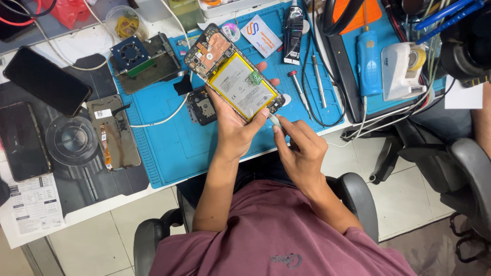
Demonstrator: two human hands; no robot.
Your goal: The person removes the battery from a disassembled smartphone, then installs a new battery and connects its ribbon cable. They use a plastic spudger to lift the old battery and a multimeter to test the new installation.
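step: I'm prying opened phone (232, 76) low edge | left hand (232, 125) clamped on phone | right hand (299, 148) pinching pry tool (275, 120) | next: probably steady, shallow leverage over blue mat (174, 138)

Workshop corner under even light

A white table (76, 212) carries a blue mat (169, 148); black chairs (460, 168) stand on the pale tiled floor (404, 204).
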